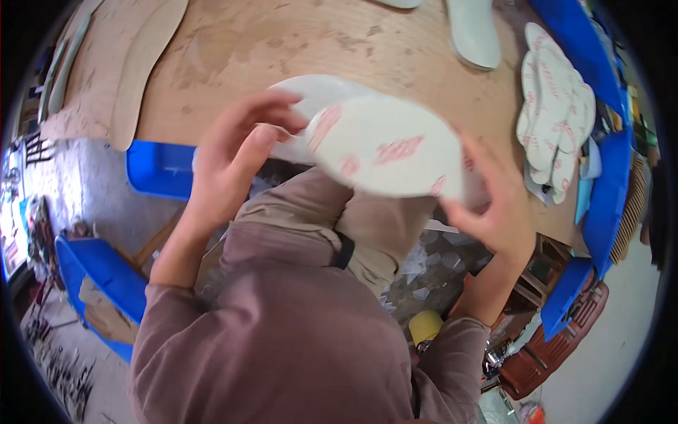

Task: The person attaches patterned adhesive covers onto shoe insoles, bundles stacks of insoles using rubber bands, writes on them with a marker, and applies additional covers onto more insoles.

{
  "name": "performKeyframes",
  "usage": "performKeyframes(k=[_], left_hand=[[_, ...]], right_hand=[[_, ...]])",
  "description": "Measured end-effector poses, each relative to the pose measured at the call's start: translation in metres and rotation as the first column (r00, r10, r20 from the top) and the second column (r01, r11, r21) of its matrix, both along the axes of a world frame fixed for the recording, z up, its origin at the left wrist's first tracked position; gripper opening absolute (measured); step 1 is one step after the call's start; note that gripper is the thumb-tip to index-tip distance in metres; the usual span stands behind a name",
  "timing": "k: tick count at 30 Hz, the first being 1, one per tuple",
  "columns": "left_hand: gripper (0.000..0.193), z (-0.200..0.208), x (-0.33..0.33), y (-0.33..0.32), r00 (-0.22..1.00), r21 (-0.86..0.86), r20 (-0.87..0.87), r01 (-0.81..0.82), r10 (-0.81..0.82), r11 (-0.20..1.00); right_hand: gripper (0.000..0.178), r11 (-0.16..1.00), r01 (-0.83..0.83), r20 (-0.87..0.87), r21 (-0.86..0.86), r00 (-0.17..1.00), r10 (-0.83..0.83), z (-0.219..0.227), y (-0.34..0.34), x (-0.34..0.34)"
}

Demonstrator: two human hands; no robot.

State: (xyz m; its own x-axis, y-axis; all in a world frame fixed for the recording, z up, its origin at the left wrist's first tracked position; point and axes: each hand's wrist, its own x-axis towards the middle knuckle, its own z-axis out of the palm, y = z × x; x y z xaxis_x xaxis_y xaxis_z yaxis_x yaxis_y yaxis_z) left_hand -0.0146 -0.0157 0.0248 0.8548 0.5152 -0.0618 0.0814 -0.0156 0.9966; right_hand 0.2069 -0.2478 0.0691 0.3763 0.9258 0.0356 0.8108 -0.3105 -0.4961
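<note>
A white insole-shaped sheet with red printing (pixel 395 145) is tilted above my lap at the table's front edge. My right hand (pixel 498 198) grips its right end, thumb near the lower edge and fingers partly behind it; this hand is blurred. Behind it, a plain white insole (pixel 321 88) shows along the top and left. My left hand (pixel 244 152) has its fingers curled at the left end of these pieces, thumb beside the edge. The exact contact of its fingertips is hard to make out.
A pile of white red-printed insole pieces (pixel 554 106) lies on the wooden table (pixel 233 63) at right. White insoles (pixel 477 35) lie at the back, and a long beige piece (pixel 145 71) at left. Blue bins (pixel 162 169) stand around the table. Scraps (pixel 438 261) litter the floor.
</note>
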Motion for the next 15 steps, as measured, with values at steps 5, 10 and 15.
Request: performKeyframes(k=[5,10,15], left_hand=[[0.03,0.01,0.01,0.005,0.956,-0.187,-0.221,0.154,-0.194,0.97],[0.035,-0.002,0.008,0.022,0.972,-0.197,-0.233,-0.063,0.016,0.978],[0.034,-0.011,0.005,0.03,0.971,-0.185,-0.24,-0.048,0.002,0.982]], right_hand=[[0.08,0.985,-0.14,-0.13,-0.1,0.983,0.126,-0.027,0.025,-0.019],[0.063,0.981,0.142,-0.199,0.134,0.973,-0.113,-0.047,0.005,0.001],[0.059,0.959,0.21,-0.365,0.192,0.922,-0.129,-0.067,-0.002,0.005]])
